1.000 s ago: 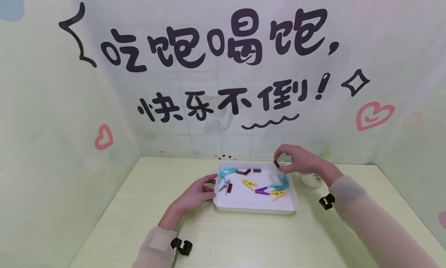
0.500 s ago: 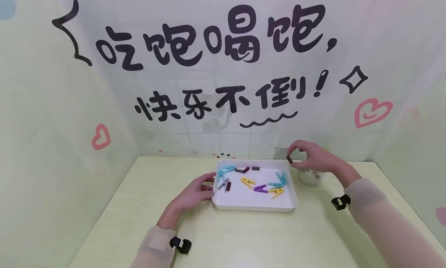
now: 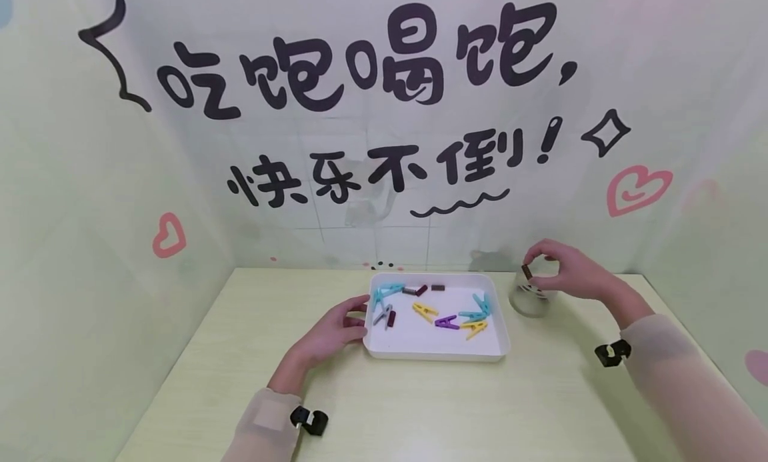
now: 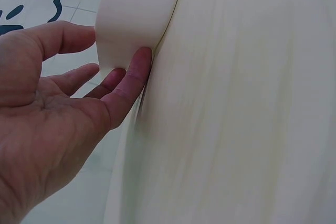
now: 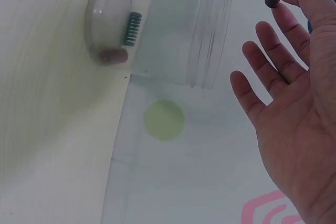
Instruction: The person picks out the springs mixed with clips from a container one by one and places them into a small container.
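Looks roughly midway through moving springs from tray to jar, judging by the layout. At far left, rests the left hand (image 3: 333,332) against the outer wall of a shallow white rectangular tray (image 3: 414,344), fingers extended, nothing gripped. Leaves four pieces in the tray: a dark-red short cylinder (image 3: 391,319) near the left wall, then, along the back, a grey coil spring (image 3: 409,291), a second dark-red cylinder (image 3: 422,290) and a dark-brown cylinder (image 3: 438,288). Shows at least two pieces already inside the clear round jar (image 5: 168,30) further right. Holds a short dark-brown coil spring (image 3: 527,272) pinched between thumb and forefinger of the right hand (image 3: 570,272), just above the jar's mouth, not yet inside.

Around these, from the left: light-blue plastic pegs (image 3: 391,289), a grey peg (image 3: 382,313), a yellow peg (image 3: 425,310), a purple peg (image 3: 447,323), another yellow peg (image 3: 474,329), teal pegs (image 3: 482,303). Could hinder picking up at left: grey and light-blue pegs close to springs, contact too small to tell. Nothing visible between held spring and mouth. Underneath, a pale wood-grain table (image 3: 420,409).
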The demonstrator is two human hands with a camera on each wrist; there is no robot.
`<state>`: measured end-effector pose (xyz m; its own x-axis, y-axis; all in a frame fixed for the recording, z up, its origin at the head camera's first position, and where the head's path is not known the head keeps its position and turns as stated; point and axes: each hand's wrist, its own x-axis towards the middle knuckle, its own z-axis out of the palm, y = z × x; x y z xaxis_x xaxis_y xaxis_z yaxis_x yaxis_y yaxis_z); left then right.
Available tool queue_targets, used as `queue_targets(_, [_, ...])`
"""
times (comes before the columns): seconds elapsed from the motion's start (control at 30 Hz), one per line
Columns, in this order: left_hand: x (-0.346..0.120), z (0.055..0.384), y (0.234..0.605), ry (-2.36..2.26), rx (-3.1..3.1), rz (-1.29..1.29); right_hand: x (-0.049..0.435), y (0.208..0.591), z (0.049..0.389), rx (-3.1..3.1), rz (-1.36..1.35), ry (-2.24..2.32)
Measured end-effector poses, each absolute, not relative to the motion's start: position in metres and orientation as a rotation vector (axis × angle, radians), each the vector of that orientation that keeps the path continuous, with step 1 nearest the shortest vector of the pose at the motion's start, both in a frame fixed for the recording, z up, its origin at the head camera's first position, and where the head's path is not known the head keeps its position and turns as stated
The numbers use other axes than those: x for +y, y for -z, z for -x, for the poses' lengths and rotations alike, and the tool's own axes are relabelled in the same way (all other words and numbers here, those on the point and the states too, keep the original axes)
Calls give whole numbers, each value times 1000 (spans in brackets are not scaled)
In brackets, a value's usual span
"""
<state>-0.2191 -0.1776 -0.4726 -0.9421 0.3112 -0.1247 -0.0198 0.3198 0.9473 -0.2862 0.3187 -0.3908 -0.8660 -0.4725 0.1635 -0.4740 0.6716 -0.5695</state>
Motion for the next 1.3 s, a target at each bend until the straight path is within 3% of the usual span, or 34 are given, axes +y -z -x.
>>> queue_targets(0.47, [-179,218,472,-1657,2298,-267,347,412,286,-2826,-790,-1000])
queue_targets(1.03, [-177,217,472,-1662,2304,-271,338,415,292,-2933,-610,-1052])
queue_targets(1.3, [-178,217,472,-1665,2309,-267,332,409,294,-2892,-681,-1014])
